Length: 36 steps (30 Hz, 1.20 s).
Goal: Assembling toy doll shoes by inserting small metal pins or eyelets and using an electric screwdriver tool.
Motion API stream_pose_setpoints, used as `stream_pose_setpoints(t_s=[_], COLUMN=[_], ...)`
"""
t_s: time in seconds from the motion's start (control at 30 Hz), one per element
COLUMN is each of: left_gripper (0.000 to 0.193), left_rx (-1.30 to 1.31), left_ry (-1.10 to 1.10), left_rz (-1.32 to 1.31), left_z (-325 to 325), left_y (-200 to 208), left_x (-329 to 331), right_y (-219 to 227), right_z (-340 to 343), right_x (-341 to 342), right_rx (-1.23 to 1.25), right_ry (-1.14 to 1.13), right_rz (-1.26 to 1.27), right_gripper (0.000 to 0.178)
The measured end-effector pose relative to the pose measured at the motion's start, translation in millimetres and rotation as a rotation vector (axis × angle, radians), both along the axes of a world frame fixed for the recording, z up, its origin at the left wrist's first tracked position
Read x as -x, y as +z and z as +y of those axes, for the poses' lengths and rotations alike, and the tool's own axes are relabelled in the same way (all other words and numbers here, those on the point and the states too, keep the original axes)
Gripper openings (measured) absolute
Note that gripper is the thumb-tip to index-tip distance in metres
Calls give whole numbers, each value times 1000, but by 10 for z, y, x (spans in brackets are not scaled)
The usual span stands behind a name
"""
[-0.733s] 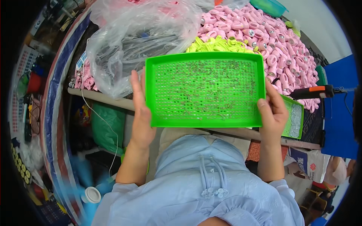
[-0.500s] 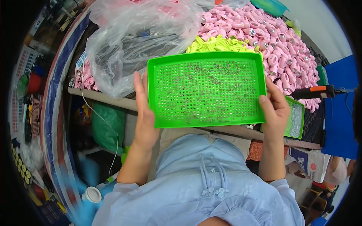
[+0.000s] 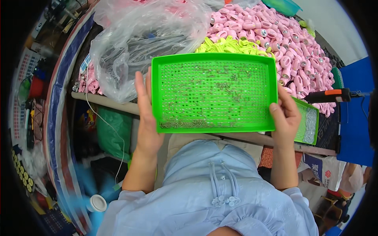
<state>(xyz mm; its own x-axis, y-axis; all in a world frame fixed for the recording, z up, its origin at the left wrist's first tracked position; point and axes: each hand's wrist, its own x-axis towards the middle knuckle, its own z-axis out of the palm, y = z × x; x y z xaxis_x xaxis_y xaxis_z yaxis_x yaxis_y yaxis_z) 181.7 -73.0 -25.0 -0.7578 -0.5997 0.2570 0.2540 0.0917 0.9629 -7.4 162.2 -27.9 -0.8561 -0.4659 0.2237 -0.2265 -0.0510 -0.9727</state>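
Between both hands I hold a green rectangular tray [image 3: 212, 56] with a grid of small holes in its floor. My left hand [image 3: 146, 118] presses its palm against the tray's left side, fingers stretched upward. My right hand [image 3: 286, 116] grips the right edge, thumb on the rim and fingers bent behind. Tiny screw-like metal pieces [image 3: 185, 124] lie in a band along the near left edge, with scattered clumps farther up the tray. Many holes show bright points; a few look dark.
Behind the tray lie pink plastic housings [image 3: 267, 31], yellow-green strips [image 3: 232, 46] and a clear plastic bag [image 3: 138, 51]. On the right are an electric screwdriver [image 3: 328, 95] and another green tray [image 3: 313, 138]. A blue fan [image 3: 97, 202] spins at lower left.
The tray has shifted slightly left along with my hands. The loose metal pieces have slid from across the floor toward the near left edge.
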Motion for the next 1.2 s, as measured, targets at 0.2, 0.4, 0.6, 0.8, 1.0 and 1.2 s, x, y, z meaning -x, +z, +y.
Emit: stream_pose_setpoints(t_s=[0.2, 0.4, 0.6, 0.8, 1.0, 1.2], left_gripper=[101, 97, 91, 94, 101, 109], left_rx=[-292, -299, -198, -131, 50, -45], left_ry=[-113, -93, -73, -86, -119, -136], left_rz=[134, 84, 44, 33, 67, 130], left_z=[-14, 26, 86, 64, 44, 39], left_y=[187, 431, 437, 390, -5, -161], left_x=[-49, -124, -178, -189, -182, -23], right_y=[91, 144, 190, 43, -67, -38], right_z=[52, -16, 26, -80, 44, 75], right_x=[88, 14, 14, -49, 42, -15], right_rx=[-4, 19, -2, 142, -143, -154], right_ry=[4, 55, 100, 60, 49, -29], right_rz=[-195, -433, -549, -566, -185, 36], right_gripper=[47, 44, 46, 42, 51, 51])
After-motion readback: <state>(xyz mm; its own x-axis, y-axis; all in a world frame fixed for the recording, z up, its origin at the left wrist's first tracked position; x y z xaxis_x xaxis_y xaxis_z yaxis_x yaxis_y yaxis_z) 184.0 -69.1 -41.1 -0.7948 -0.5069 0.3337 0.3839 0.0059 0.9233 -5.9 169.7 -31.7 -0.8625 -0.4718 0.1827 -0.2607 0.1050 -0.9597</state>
